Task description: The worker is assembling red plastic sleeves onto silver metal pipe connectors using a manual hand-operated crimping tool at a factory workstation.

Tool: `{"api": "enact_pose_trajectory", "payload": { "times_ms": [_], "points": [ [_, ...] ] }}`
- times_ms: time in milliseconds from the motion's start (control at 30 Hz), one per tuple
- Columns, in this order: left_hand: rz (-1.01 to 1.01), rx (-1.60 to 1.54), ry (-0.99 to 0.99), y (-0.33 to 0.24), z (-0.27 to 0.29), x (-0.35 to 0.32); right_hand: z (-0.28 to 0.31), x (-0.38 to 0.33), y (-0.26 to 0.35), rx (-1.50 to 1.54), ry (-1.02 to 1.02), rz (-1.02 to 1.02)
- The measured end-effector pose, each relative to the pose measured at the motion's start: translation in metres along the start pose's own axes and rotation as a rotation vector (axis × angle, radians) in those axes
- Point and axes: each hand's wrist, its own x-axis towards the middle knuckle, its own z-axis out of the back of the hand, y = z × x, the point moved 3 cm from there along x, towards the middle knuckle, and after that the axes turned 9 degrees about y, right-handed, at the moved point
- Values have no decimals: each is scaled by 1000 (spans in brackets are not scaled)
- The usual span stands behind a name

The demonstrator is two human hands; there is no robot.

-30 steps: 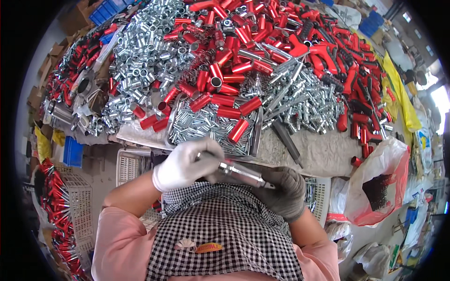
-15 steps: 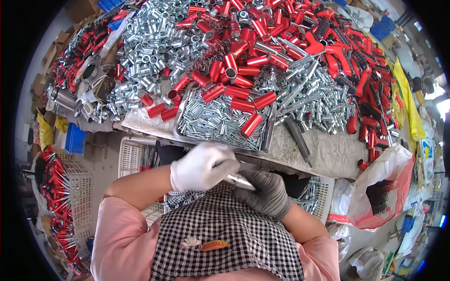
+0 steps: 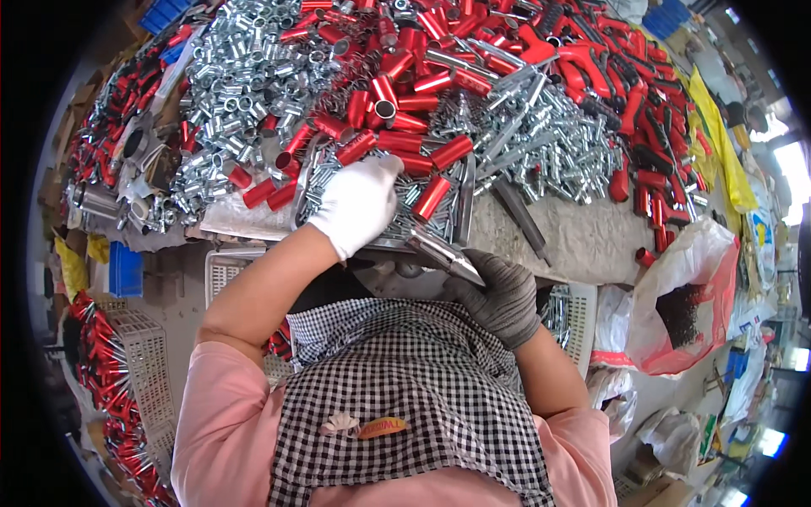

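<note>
Your left hand [image 3: 359, 203], in a white glove, is stretched forward onto the desk [image 3: 583, 237] and rests palm down on the tray of small silver pins [image 3: 422, 198] at the near edge. Its fingers are curled loosely over the pins; from this angle you cannot tell whether that grip has closed on any of them. Red tubes [image 3: 397, 139] lie just beyond and beside your fingertips, some touching the tray's contents.

Your right hand [image 3: 503, 296], in a dark grey glove, sits closer to your body, below the desk edge. Its grip is closed around a silver metal rod [image 3: 443, 253], which sticks out up and to the left, its free end pointing toward your left wrist and lying just under the tray's front rim.

Farther back the desk carries a heap of shiny metal sleeves [image 3: 253, 76] on the left and red-and-black handles [image 3: 642, 110] on the right. A white plastic bag [image 3: 684, 304] with a red edge hangs open near your right elbow.
</note>
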Motion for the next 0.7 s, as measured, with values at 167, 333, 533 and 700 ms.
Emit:
{"api": "enact_pose_trajectory", "payload": {
  "times_ms": [167,333,533,700],
  "points": [
    [-88,-450,-139,-28,55,-27,1,3,4,-62,-38,73],
    [-353,-683,-67,-45,33,-49,-2,5,13,-113,10,161],
    [-408,-702,-54,-56,14,-58,2,7,36,50,83,146],
    [-312,-709,-88,-62,12,-61,-4,9,36,-7,111,94]
  ]
}}
